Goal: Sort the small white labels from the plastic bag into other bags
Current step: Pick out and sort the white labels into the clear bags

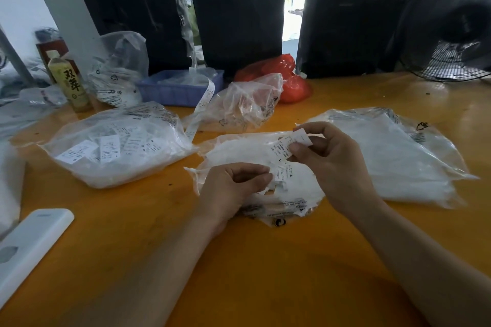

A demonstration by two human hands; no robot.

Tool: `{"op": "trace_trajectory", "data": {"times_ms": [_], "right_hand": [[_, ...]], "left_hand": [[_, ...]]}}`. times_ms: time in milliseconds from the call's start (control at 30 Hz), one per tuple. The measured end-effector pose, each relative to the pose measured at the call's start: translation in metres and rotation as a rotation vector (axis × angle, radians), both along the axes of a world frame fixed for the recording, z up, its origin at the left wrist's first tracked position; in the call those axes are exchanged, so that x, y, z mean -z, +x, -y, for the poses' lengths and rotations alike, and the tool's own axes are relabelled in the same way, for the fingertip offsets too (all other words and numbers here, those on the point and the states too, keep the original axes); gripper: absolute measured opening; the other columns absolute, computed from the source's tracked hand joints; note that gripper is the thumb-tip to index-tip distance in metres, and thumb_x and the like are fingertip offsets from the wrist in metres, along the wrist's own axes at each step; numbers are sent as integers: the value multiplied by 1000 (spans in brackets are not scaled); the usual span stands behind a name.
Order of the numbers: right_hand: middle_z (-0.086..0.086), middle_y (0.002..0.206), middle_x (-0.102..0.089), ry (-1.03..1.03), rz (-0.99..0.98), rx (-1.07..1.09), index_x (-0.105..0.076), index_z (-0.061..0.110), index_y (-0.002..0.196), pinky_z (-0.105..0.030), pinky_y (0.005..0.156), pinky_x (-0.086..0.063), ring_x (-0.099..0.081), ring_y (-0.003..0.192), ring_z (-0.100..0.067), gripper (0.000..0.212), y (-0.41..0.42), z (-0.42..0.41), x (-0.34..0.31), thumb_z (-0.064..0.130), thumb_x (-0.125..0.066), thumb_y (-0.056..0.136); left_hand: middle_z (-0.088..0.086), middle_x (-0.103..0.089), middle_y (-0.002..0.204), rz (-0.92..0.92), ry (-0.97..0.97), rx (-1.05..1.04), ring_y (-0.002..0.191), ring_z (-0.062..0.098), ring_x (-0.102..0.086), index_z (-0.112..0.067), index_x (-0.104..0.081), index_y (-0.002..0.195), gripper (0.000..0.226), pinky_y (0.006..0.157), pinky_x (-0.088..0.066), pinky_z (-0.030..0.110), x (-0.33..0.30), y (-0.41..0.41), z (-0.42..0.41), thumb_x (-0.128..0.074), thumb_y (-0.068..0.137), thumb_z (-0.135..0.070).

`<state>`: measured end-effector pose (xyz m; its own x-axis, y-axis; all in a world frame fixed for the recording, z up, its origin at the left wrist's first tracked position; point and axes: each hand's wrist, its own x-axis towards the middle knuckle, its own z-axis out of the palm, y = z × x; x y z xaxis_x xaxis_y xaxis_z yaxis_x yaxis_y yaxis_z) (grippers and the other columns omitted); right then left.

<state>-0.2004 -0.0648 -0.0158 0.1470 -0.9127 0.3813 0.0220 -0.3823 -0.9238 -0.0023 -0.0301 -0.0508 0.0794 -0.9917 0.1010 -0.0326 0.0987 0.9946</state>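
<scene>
A clear plastic bag [239, 148] full of small white labels lies in the middle of the orange table [239, 260]. My right hand [332, 164] pinches a printed white label [288, 145] above this bag. My left hand [233, 191] rests on the bag's near side and pinches another small label [280, 175] at its fingertips. A fuller bag of labels [117, 146] lies to the left. Another flat bag of white labels [393, 159] lies to the right.
Behind are a crumpled clear bag [247, 106], a blue tray [180, 87] with a long label strip [202, 103] hanging out, a red bag [281, 74], a drink bottle [70, 82] and a fan [451, 34]. A white flat device [29, 244] lies near left.
</scene>
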Motion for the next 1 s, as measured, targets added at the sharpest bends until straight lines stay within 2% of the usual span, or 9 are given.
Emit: {"op": "trace_trajectory", "data": {"times_ms": [167,367,500,633,733,867,1000], "right_hand": [[-2,93,-79,-43,-22,-41,-70,13,104,-30,82,-62,-76,88,-19,15,2,0,3,2,-70,93],[-3,93,-78,-49,-53,-51,-70,12,101,-39,85,-62,-75,89,-22,12,3,3,9,3,-70,94],[-3,94,-78,-65,-59,-50,-71,15,99,-40,85,-62,-75,89,-23,11,4,3,11,5,-70,95],[-1,96,-79,-70,-66,-38,-71,17,98,-42,85,-62,-75,88,-22,12,4,3,10,6,-71,94],[3,97,-79,-86,-80,-33,-70,19,97,-38,84,-62,-76,88,-20,14,3,2,9,6,-70,94],[6,99,-79,-101,-88,-34,-69,20,97,-33,83,-62,-76,89,-17,15,3,1,8,5,-69,95],[7,99,-79,-117,-90,-36,-69,19,96,-28,82,-61,-76,88,-16,16,4,1,7,4,-69,94]], "left_hand": [[-4,-83,98,41,14,6,94,12,-79,-33,-85,93,19,83,-61,21,1,-1,2,-90,79,-21],[-2,-83,95,49,10,23,92,13,-79,-26,-86,89,14,75,-57,16,0,-1,-1,-90,79,-16],[-1,-83,96,78,8,52,93,14,-79,-23,-85,92,14,75,-57,17,0,0,0,-90,79,-21],[0,-83,100,58,31,93,98,17,-79,-28,-85,95,28,85,-60,29,1,0,0,-90,69,-36],[1,-83,102,29,35,109,100,18,-78,-29,-85,97,29,90,-59,31,1,1,0,-90,69,-37],[2,-83,101,-11,24,125,98,18,-79,-27,-85,99,30,82,-59,19,-1,0,-2,-85,76,-46],[3,-83,101,-20,34,119,98,17,-79,-23,-85,101,28,82,-58,18,-2,-1,-2,-83,79,-40]]}}
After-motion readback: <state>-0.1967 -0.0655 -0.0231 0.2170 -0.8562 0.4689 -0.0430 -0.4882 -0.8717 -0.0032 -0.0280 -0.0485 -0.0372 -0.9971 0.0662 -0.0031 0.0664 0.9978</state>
